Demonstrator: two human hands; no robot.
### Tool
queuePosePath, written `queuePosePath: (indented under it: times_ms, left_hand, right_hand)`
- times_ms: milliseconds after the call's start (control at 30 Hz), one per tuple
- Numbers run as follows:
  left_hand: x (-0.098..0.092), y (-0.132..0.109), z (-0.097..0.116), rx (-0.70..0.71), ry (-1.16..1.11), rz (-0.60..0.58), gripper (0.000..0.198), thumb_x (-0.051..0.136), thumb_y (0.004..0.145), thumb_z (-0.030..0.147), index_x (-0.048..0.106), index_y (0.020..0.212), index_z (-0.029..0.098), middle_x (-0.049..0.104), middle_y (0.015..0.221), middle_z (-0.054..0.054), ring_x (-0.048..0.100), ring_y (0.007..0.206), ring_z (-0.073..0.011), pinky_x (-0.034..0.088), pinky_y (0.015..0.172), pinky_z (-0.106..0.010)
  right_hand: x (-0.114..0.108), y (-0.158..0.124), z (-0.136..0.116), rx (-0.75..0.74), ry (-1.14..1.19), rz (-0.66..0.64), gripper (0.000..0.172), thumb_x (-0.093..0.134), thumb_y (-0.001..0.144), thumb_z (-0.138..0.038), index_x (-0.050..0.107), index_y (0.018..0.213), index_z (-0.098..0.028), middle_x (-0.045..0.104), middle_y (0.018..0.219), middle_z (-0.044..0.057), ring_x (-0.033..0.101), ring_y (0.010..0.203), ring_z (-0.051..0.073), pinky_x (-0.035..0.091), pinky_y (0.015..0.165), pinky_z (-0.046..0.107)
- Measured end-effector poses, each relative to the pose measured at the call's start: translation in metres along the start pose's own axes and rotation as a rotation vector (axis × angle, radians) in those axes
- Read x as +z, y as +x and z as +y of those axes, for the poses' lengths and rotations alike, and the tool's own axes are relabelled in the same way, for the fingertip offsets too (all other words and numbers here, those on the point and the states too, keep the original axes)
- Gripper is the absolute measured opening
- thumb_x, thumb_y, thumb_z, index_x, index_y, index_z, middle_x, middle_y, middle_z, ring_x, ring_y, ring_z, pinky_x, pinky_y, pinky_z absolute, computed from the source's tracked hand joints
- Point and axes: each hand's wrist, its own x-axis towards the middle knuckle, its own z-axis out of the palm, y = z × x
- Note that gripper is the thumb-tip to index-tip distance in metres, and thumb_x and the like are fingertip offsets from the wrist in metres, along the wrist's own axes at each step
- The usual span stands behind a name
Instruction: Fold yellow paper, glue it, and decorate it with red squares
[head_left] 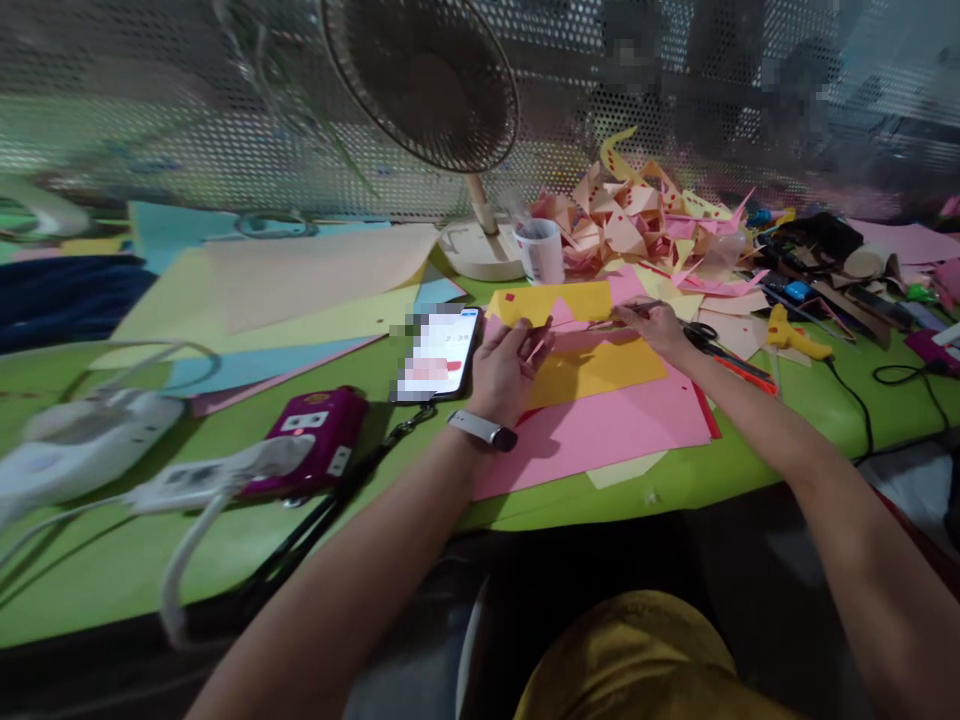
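A strip of yellow paper (581,298) with a small red mark stands partly raised above other sheets. My left hand (508,368), with a grey band on its wrist, grips its lower left edge with bent fingers. At the strip's right end, my right hand (656,328) is closed around what looks like a slim dark tool, partly hidden by the fingers. Beneath both hands lie an orange-yellow sheet (611,368) and a larger pink sheet (600,435), with a red edge showing at the right. Black-handled scissors (701,332) rest just beyond my right wrist.
Left of my hands are a lit phone (439,355), a purple power adapter (319,435) and white power strips. A fan (480,250), white cup (540,252) and heap of paper scraps (630,215) stand behind. A yellow glue gun (799,335) lies right, its cord trailing.
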Motion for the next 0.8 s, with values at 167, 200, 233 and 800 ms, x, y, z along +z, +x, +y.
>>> queuePosePath:
  times_ms: [167, 200, 233, 800]
  left_hand:
    - [0.001, 0.000, 0.000, -0.010, -0.013, -0.008, 0.017, 0.069, 0.084, 0.007, 0.065, 0.072, 0.018, 0.074, 0.080, -0.003, 0.076, 0.093, -0.0186, 0.060, 0.083, -0.028]
    - [0.001, 0.000, 0.000, -0.010, -0.015, -0.007, 0.018, 0.069, 0.084, 0.006, 0.065, 0.071, 0.018, 0.074, 0.080, -0.003, 0.076, 0.094, -0.0186, 0.060, 0.082, -0.027]
    - [0.001, 0.000, 0.000, -0.011, -0.016, -0.007, 0.018, 0.068, 0.084, 0.006, 0.065, 0.072, 0.019, 0.074, 0.080, -0.003, 0.076, 0.094, -0.0188, 0.060, 0.082, -0.026]
    - [0.002, -0.001, 0.002, -0.019, -0.020, 0.006, 0.021, 0.063, 0.088, 0.006, 0.064, 0.070, 0.017, 0.072, 0.079, -0.003, 0.076, 0.093, -0.0182, 0.060, 0.081, -0.027]
  right_hand:
    - [-0.002, 0.002, 0.007, -0.003, -0.045, 0.008, 0.052, 0.072, 0.071, -0.073, 0.073, 0.075, -0.021, 0.075, 0.082, 0.005, 0.073, 0.078, 0.020, 0.059, 0.073, 0.032]
    - [-0.004, 0.003, 0.007, 0.001, -0.043, 0.012, 0.051, 0.072, 0.072, -0.072, 0.073, 0.075, -0.021, 0.075, 0.083, 0.005, 0.073, 0.078, 0.020, 0.060, 0.073, 0.032]
    - [-0.005, 0.003, 0.007, 0.007, -0.037, 0.020, 0.050, 0.073, 0.073, -0.071, 0.072, 0.076, -0.021, 0.075, 0.083, 0.005, 0.074, 0.079, 0.020, 0.060, 0.074, 0.032]
    - [-0.009, 0.001, 0.001, -0.077, -0.141, 0.038, 0.049, 0.067, 0.081, -0.068, 0.077, 0.076, -0.020, 0.078, 0.083, 0.006, 0.074, 0.078, 0.019, 0.057, 0.075, 0.029]
